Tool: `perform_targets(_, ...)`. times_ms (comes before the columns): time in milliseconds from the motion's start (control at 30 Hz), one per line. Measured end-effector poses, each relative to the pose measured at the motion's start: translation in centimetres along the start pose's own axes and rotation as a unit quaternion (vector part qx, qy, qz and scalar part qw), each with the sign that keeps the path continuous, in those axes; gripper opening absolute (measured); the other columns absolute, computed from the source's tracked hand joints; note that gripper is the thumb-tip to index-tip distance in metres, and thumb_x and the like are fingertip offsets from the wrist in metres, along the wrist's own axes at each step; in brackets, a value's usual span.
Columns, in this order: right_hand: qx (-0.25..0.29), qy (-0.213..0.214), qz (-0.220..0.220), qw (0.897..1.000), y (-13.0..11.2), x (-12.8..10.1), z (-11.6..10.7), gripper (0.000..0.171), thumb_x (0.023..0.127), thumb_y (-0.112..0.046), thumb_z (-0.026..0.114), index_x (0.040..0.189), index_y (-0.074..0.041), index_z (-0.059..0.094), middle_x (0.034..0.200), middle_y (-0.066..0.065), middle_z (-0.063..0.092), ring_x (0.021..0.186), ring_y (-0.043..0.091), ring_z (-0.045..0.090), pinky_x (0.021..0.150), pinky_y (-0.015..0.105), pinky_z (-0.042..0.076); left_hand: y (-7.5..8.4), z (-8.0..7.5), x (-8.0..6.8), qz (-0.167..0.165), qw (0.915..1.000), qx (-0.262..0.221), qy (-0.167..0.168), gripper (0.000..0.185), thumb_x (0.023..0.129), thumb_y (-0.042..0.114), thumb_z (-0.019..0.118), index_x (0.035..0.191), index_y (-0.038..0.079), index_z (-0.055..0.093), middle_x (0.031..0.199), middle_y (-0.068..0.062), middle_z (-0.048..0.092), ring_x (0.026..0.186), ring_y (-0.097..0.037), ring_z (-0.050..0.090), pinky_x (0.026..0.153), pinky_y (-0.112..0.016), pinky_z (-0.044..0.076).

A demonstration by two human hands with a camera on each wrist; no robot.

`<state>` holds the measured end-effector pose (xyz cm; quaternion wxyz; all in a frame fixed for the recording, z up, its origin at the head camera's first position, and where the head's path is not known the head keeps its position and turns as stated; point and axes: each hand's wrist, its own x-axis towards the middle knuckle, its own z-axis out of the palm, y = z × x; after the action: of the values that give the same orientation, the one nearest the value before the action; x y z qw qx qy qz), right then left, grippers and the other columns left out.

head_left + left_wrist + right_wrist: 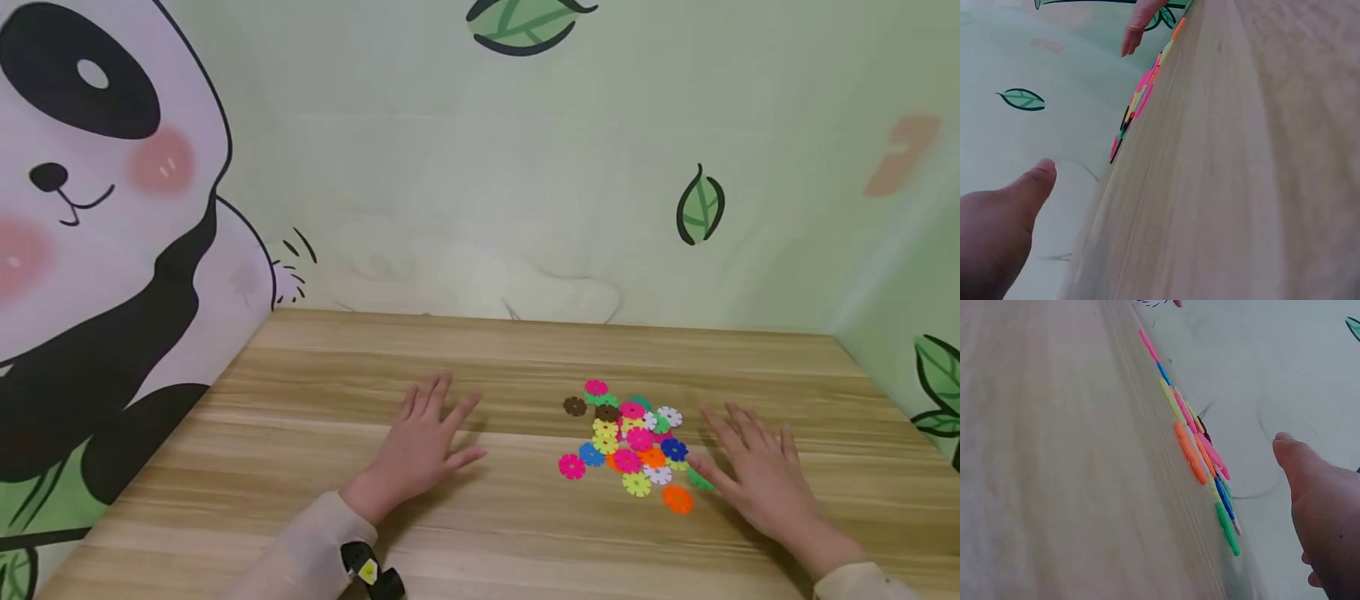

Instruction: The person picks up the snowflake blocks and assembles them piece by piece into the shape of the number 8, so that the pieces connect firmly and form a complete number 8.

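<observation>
A loose pile of flat, flower-shaped plastic discs (627,460) lies on the wooden table, in pink, yellow, orange, blue, green, white and brown. To the left of the pile my left hand (422,450) is spread palm down, fingers straight, holding nothing. My right hand (768,479) is at the pile's right side, also palm down with fingers extended; its thumb comes close to a green disc (701,478). An orange disc (678,500) lies at the pile's near edge. In the right wrist view the discs (1191,453) appear edge-on beside my thumb (1300,459).
The wooden table (480,533) runs back to a pale green wall (420,167) with painted leaves. A large painted panda (97,192) covers the wall on the left. A black strap device (369,571) sits on my left wrist.
</observation>
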<state>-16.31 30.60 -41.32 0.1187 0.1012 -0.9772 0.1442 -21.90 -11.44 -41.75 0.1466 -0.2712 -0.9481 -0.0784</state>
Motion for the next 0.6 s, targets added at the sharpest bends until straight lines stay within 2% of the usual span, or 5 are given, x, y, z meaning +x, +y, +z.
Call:
perform_targets(200, -0.003, 0.032, -0.015, 0.999, -0.3, 0.1, -0.5, 0.067, 0.095, -0.046, 0.053, 0.148, -0.01, 0.033, 0.147, 0.031, 0.032, 0.133, 0.052, 0.029, 0.112, 0.07, -0.001, 0.7, -0.6, 0.6, 0.021, 0.9981, -0.036, 0.047, 0.07, 0.087, 0.057, 0.058, 0.142, 0.016, 0.044, 0.143, -0.021, 0.044, 0.128, -0.039, 0.047, 0.107, -0.057, 0.036)
perform_targets(300, -0.002, 0.057, -0.027, 0.998, -0.5, 0.3, -0.7, 0.064, 0.093, -0.043, 0.058, 0.143, -0.005, 0.041, 0.143, 0.03, 0.038, 0.128, 0.052, 0.035, 0.11, 0.07, 0.011, 1.1, -0.9, 0.8, 0.028, 0.9951, -0.064, 0.07, 0.068, 0.085, 0.053, 0.063, 0.138, 0.013, 0.048, 0.133, -0.017, 0.053, 0.121, -0.034, 0.052, 0.105, -0.053, 0.04)
perform_targets(400, 0.011, 0.077, -0.04, 0.996, -1.0, 0.5, -1.0, 0.06, 0.09, -0.037, 0.065, 0.136, -0.002, 0.048, 0.137, 0.029, 0.046, 0.123, 0.05, 0.041, 0.103, 0.069, 0.026, 1.6, -1.1, 1.0, 0.028, 0.9913, -0.098, 0.084, 0.064, 0.082, 0.047, 0.07, 0.133, 0.012, 0.053, 0.121, -0.012, 0.06, 0.113, -0.03, 0.056, 0.1, -0.048, 0.044)
perform_targets(500, 0.024, 0.088, -0.05, 0.995, -1.6, 0.7, -1.3, 0.055, 0.087, -0.031, 0.069, 0.129, 0.0, 0.054, 0.13, 0.026, 0.052, 0.118, 0.047, 0.046, 0.094, 0.067, 0.035, 2.1, -1.3, 1.2, 0.021, 0.9887, -0.125, 0.08, 0.061, 0.08, 0.042, 0.075, 0.13, 0.013, 0.056, 0.111, -0.009, 0.063, 0.103, -0.025, 0.058, 0.09, -0.043, 0.048)
perform_targets(600, 0.032, 0.098, -0.063, 0.993, -2.3, 0.9, -1.7, 0.048, 0.084, -0.025, 0.073, 0.123, 0.0, 0.058, 0.122, 0.023, 0.058, 0.109, 0.041, 0.053, 0.089, 0.062, 0.043, 2.7, -1.6, 1.6, 0.009, 0.9859, -0.158, 0.055, 0.06, 0.079, 0.04, 0.077, 0.129, 0.013, 0.058, 0.106, -0.007, 0.063, 0.093, -0.02, 0.059, 0.078, -0.035, 0.049)
